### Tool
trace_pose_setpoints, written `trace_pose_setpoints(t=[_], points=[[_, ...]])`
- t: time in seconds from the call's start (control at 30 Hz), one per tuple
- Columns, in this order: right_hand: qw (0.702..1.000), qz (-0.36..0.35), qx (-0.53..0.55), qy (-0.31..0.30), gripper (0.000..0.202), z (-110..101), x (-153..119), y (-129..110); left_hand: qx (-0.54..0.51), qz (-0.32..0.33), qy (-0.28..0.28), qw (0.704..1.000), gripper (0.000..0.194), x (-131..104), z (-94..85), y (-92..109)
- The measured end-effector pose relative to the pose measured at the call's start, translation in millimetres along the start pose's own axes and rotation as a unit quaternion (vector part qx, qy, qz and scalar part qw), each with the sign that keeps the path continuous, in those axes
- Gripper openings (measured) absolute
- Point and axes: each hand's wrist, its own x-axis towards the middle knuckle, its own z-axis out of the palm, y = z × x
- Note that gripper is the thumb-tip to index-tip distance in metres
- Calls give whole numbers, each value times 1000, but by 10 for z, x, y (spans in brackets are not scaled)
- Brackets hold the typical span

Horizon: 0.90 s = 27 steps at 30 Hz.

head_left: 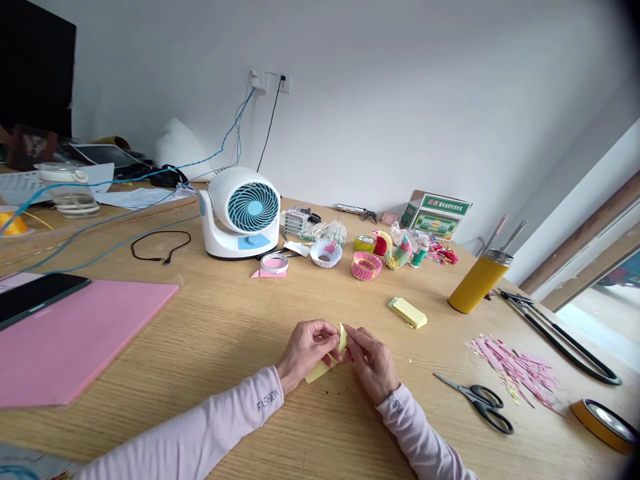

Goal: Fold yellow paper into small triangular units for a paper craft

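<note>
Both my hands meet over the middle of the wooden table, pinching a small folded piece of yellow paper (343, 337) that stands up between their fingertips. My left hand (311, 350) grips it from the left, fingers curled. From the right, my right hand (374, 363) holds the paper's other edge between thumb and finger. Beneath my left fingers a flat yellow paper strip (316, 372) shows partly; whether it joins the held piece I cannot tell. A stack of yellow paper slips (409, 311) lies beyond my right hand. Black-handled scissors (480, 399) rest to its right, blades pointing left.
A white fan (243, 213) stands at the back. Folded-paper rings (367, 266), a tape roll (275, 264) and a green box (437, 215) sit behind. At right are a yellow cup (477, 283), pink paper scraps (515, 367) and yellow tape (604, 425). Pink sheets (100, 333) lie left.
</note>
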Motion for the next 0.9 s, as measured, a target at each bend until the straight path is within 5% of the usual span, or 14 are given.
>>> trace_pose_setpoints(t=[0.4, 0.9], points=[[999, 28, 43, 2, 32, -24, 2, 48, -61, -25, -61, 996, 31, -22, -33, 49], [999, -10, 21, -44, 31, -33, -25, 21, 31, 16, -43, 998, 30, -35, -6, 66]])
